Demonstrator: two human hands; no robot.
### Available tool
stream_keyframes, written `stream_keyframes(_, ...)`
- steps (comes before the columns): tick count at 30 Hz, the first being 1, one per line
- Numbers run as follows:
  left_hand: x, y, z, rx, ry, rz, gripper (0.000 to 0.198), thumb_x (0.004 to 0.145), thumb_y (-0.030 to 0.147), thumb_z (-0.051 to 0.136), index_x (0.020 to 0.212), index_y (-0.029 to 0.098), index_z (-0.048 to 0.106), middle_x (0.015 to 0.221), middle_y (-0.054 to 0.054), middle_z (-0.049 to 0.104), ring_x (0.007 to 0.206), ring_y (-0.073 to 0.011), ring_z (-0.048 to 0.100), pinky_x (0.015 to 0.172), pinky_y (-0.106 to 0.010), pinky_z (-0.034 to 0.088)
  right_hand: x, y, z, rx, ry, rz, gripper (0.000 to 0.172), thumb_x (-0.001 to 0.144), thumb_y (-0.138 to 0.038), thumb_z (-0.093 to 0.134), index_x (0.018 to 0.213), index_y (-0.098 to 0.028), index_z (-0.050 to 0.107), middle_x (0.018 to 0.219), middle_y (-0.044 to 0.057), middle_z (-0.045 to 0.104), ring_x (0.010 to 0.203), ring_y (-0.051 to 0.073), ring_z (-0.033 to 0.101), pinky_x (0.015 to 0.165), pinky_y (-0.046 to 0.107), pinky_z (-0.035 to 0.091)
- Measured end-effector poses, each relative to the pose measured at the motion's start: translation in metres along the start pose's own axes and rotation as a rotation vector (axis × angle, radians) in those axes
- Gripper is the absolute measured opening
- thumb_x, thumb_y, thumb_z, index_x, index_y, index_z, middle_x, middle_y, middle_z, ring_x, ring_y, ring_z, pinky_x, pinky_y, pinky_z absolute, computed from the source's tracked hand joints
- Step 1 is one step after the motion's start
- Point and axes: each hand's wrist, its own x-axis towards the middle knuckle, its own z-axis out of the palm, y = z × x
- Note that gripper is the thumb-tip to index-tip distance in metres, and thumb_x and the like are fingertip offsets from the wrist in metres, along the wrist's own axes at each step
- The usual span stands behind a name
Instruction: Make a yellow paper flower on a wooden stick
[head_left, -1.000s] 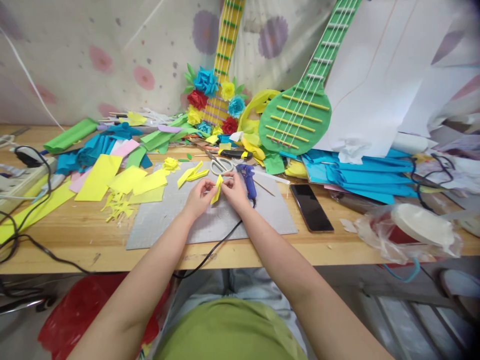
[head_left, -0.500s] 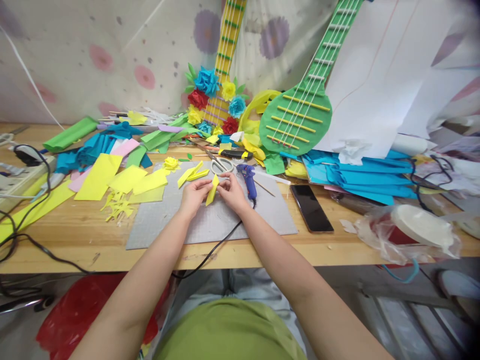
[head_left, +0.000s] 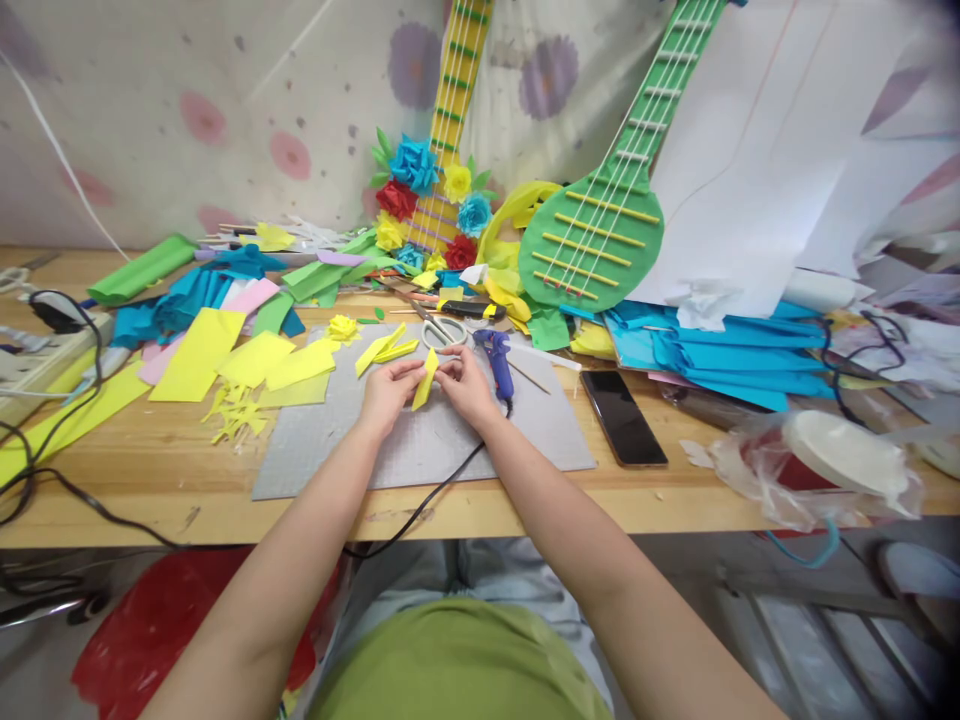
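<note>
Between my hands, above the grey mat (head_left: pixel 315 455), is a narrow folded strip of yellow paper (head_left: pixel 425 383). The fingers of my left hand (head_left: pixel 390 392) pinch it from the left. My right hand (head_left: pixel 463 384) has its fingertips closed at the strip's upper right edge. Just beyond the hands lie scissors (head_left: pixel 444 333), their handles towards me. Several folded yellow paper pieces (head_left: pixel 386 348) rest on the mat by my left hand. A blue glue gun (head_left: pixel 496 365) lies to the right of my right hand, its black cord running under my right wrist.
Yellow paper sheets (head_left: pixel 199 355) and scraps lie at left, with a power strip (head_left: pixel 52 360) and cables. A phone (head_left: pixel 624 417) is right of the mat. Behind stand a green paper-covered instrument (head_left: pixel 592 240) and a yellow one (head_left: pixel 435 210) with paper flowers. Blue paper (head_left: pixel 720 350) is stacked at right.
</note>
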Motion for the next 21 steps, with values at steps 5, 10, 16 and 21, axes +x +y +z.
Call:
stream_keyframes(5,0.001,-0.0006,-0.0003,-0.012,-0.012,-0.002,0.047,0.052,0.033,0.073,0.093,0.01,0.064,0.081,-0.009,0.068,0.064,-0.0136,0.062,0.058,-0.024,0.049,0.0001,0.0,-0.0002,-0.009,0.004,0.003,0.031,0.066,-0.022,0.057,0.093,-0.021,0.042,0.064,-0.006,0.054,0.055,0.008,0.05,0.054,0.022,0.039)
stream_keyframes(10,0.0004,-0.0013,-0.0006,-0.006,0.004,0.005,0.044,0.052,0.033,0.072,0.088,0.011,0.063,0.074,-0.006,0.067,0.062,-0.0128,0.061,0.058,-0.023,0.048,0.0016,0.0029,-0.0005,-0.023,0.027,0.03,0.032,0.066,-0.026,0.059,0.093,-0.021,0.043,0.068,-0.005,0.054,0.053,0.007,0.049,0.051,0.021,0.039)
stream_keyframes(16,-0.0001,-0.0021,-0.0004,0.059,0.004,0.049,0.043,0.053,0.033,0.071,0.09,0.013,0.06,0.067,-0.001,0.065,0.059,-0.0108,0.059,0.056,-0.022,0.045,0.0011,-0.0001,0.0004,0.159,0.002,0.054,0.038,0.065,-0.036,0.062,0.094,-0.022,0.041,0.072,-0.004,0.053,0.051,0.006,0.051,0.045,0.02,0.039)
stream_keyframes(21,0.0004,-0.0039,-0.0003,0.128,-0.061,0.111,0.036,0.059,0.039,0.068,0.084,0.014,0.058,0.07,-0.002,0.064,0.06,-0.0116,0.06,0.059,-0.024,0.047,0.0033,-0.0003,-0.0003,0.237,0.015,0.064,0.04,0.06,-0.03,0.065,0.09,-0.022,0.041,0.063,-0.007,0.052,0.052,0.007,0.051,0.05,0.021,0.043)
